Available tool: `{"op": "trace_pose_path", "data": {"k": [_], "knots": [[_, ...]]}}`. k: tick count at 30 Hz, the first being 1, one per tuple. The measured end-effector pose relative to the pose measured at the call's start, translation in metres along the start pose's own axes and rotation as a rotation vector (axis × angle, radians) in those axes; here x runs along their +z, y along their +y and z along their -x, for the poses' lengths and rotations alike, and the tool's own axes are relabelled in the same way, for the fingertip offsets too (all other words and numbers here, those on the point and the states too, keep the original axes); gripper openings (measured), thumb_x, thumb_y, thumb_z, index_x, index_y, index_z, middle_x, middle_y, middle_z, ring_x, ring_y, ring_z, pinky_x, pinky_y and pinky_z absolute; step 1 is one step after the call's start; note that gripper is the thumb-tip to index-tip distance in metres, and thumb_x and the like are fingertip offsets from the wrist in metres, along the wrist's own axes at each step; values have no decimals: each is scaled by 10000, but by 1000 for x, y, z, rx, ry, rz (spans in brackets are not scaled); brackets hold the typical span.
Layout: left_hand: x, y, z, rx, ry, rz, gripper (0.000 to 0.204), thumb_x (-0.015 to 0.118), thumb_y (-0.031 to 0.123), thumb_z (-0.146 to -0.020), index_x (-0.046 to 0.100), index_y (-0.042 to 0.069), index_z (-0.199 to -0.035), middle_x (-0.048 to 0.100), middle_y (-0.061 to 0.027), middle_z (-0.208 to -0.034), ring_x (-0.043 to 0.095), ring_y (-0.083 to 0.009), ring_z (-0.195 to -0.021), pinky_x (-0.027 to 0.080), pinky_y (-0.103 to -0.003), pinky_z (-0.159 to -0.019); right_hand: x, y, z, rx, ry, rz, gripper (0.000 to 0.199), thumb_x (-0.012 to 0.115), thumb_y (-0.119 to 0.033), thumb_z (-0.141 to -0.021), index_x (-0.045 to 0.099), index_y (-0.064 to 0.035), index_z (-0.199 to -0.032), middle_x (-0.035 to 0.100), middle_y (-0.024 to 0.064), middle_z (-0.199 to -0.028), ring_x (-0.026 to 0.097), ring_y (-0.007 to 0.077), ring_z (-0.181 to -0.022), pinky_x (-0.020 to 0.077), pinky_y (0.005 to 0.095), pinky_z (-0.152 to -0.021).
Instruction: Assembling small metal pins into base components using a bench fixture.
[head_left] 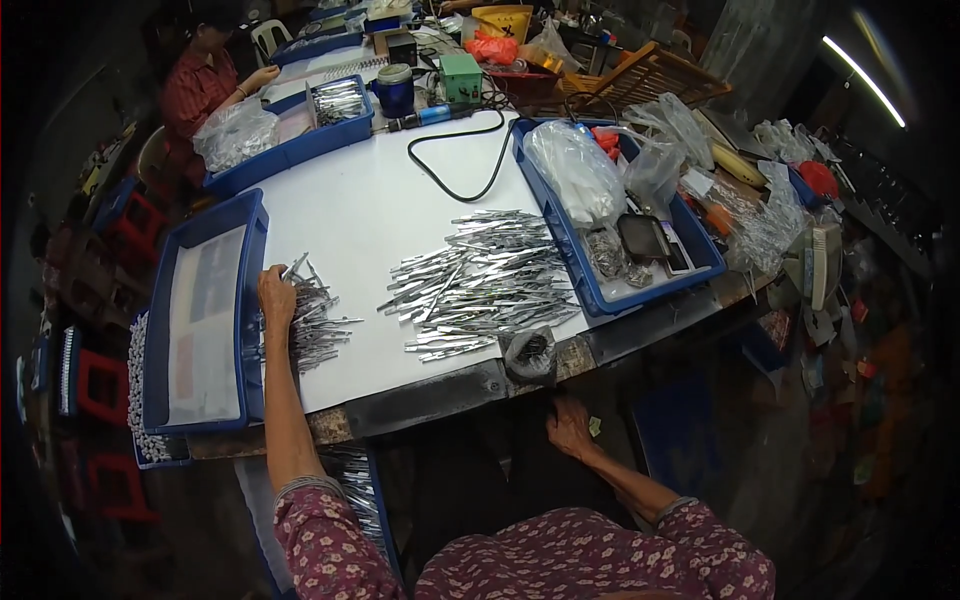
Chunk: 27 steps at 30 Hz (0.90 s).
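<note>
- Our left hand is on the small heap of metal strips at about nine o'clock on the white table; the fingers are bent down together onto the top strips, pressing or gathering them rather than clamped on one.
- Our right hand hangs below the table edge at six o'clock, fingers loosely curled, holding nothing we can see.
- We judge this a sorting step: strips drawn from the big pile at table centre into the small heap.
- The next move likely calls for squaring the strips' ends before lifting them, as they lie crossed.
- Just left of the heap sits a blue tray lined with a pale sheet.
- At two o'clock, a second blue tray carries clear plastic bags, puffed and knotted.
- At twelve o'clock, a green box and an orange-red bag; any labels are too small to tell.
- At eleven o'clock, another person's hand rests beside a third tray.
</note>
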<state>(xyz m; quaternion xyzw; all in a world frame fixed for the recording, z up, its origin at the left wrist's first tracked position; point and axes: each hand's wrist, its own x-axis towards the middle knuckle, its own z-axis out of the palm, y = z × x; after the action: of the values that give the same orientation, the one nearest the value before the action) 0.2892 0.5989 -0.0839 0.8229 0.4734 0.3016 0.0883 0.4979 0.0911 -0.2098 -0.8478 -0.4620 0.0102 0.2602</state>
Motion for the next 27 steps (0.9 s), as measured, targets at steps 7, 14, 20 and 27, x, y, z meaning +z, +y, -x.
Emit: {"op": "trace_pose_path", "data": {"k": [7,14,20,27], "knots": [[-4,9,7,-31,17,34,298,445,-15,-695,576,-33,-962,552,-204,-934,526,-338,-901,401,-375,-837,-2,-2,-1,25,-3,-8,323,507,-125,-695,509,65,-957,525,277,-886,504,433,-830,410,500,-737],[-7,9,12,-31,8,73,333,433,23,-683,565,-39,-982,536,-214,-949,509,-347,-918,384,-379,-856,0,0,0,43,-13,-7,339,510,-131,-704,508,66,-980,531,281,-905,511,435,-835,414,496,-744],[-12,11,18,7,-8,94,324,425,41,-700,552,-45,-985,521,-211,-942,504,-347,-905,381,-378,-853,0,2,0,24,20,-5,337,514,-130,-709,512,60,-987,535,274,-905,518,433,-820,420,498,-734],[-12,6,27,59,-12,100,283,419,19,-724,530,-45,-977,524,-219,-929,508,-346,-902,393,-379,-832,-1,2,0,107,-71,-42,370,507,-156,-728,511,36,-1044,517,266,-1009,506,420,-909,405,503,-774]]}}
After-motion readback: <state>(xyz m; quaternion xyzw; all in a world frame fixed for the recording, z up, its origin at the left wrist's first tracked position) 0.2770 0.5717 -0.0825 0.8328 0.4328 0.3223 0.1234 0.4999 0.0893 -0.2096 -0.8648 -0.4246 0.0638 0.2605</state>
